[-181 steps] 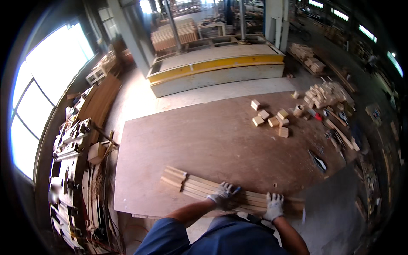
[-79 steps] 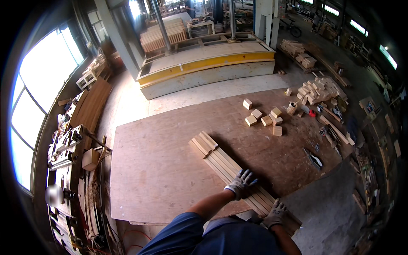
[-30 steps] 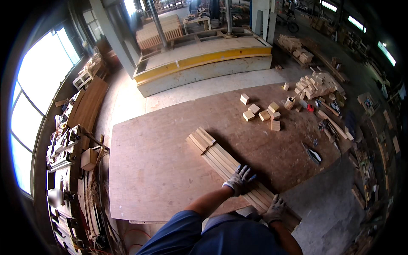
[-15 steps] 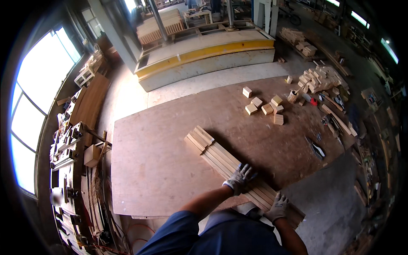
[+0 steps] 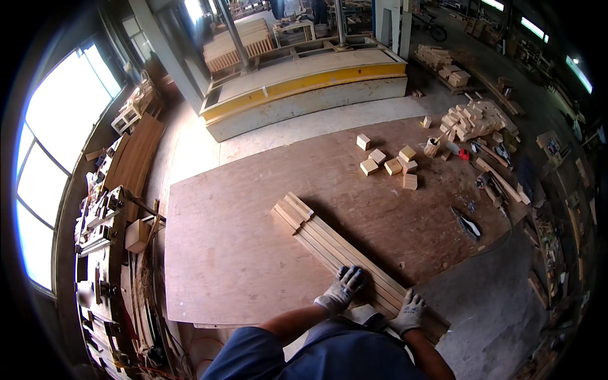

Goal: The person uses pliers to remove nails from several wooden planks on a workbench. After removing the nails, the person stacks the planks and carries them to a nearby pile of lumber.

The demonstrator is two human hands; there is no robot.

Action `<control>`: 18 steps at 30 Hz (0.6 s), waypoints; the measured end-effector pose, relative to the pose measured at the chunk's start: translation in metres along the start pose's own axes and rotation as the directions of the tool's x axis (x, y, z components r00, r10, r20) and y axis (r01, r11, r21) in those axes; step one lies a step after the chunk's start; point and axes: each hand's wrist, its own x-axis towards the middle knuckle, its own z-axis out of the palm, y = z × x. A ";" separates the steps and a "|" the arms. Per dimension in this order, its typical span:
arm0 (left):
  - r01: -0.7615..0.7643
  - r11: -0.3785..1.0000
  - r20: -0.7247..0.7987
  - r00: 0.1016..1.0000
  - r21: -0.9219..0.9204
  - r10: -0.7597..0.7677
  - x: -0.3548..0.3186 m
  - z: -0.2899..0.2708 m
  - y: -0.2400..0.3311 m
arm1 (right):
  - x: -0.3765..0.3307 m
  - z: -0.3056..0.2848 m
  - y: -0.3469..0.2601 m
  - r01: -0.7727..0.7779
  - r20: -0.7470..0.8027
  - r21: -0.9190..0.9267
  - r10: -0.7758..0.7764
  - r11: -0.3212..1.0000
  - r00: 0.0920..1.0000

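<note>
A bundle of long wooden strips (image 5: 326, 244) lies slantwise across the near part of the brown worktable, its right end reaching past the table edge. Short stepped pieces show at its far left end. My left hand (image 5: 342, 289), in a pale work glove with dark fingertips, rests against the near side of the strips, fingers stretched out and slightly apart. Farther along, my right hand (image 5: 408, 313), gloved too, is closed over the strips near their right end. Its underside is hidden.
Several wooden blocks (image 5: 392, 166) stand on the worktable (image 5: 215, 253), with a pile of blocks (image 5: 475, 120) at the far right. Pliers (image 5: 467, 223) and other hand tools lie along the right side. A yellow-edged machine bed (image 5: 304, 82) stands beyond; a cluttered bench (image 5: 101, 247) lines the left.
My left hand has drawn back from on top of the strips to their near side. The strips have shifted slightly left, and my right hand has moved slightly left with them.
</note>
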 end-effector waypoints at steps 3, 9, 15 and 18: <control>0.050 0.997 -0.014 0.999 -0.060 -0.051 -0.002 0.008 -0.001 | -0.001 -0.012 0.009 0.075 0.037 0.086 -0.079 0.993 0.996; 0.040 0.997 -0.040 0.998 -0.069 -0.043 -0.001 0.008 -0.001 | 0.031 -0.014 0.068 -0.024 0.262 0.305 -0.059 0.952 0.963; 0.041 0.999 -0.009 0.999 -0.030 -0.041 0.001 0.004 0.001 | 0.067 -0.005 0.109 -0.103 0.615 0.237 -0.066 0.966 0.786; 0.037 0.999 -0.011 0.999 -0.015 -0.038 0.003 0.001 0.002 | 0.075 0.007 0.113 -0.092 0.609 0.312 -0.125 0.946 0.783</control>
